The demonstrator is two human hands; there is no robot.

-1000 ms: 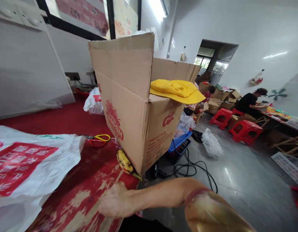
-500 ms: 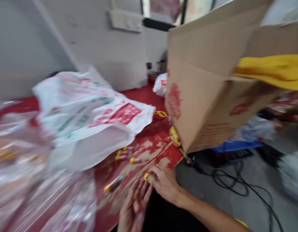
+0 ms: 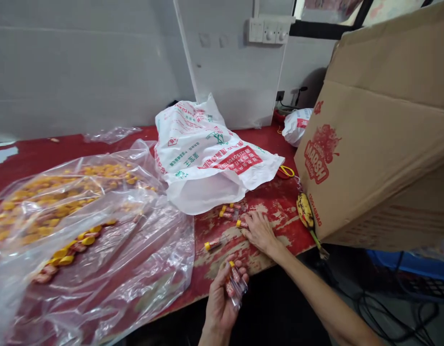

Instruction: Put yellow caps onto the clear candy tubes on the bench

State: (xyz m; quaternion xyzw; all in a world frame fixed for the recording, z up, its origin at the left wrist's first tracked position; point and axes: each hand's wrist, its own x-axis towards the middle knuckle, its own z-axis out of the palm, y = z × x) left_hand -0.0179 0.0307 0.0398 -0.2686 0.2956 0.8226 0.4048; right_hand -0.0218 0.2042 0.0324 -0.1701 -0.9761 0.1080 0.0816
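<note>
Small tubes (image 3: 236,285) lie in the left hand (image 3: 219,300), its fingers now curled around them, earlier straighter. The right hand (image 3: 261,234) has left it and touches another tube (image 3: 240,224) on the table (image 3: 292,235); whether its fingers pinch, I cannot tell.

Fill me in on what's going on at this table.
A person's left hand holds several small yellow-capped tubes. The right hand is down on the worn red table, right at another tube. A few loose tubes lie nearby. To the left, a clear plastic bag spreads over the table, with many yellow caps showing through it. A white printed bag lies behind the loose tubes, and a large cardboard box stands at the right.
</note>
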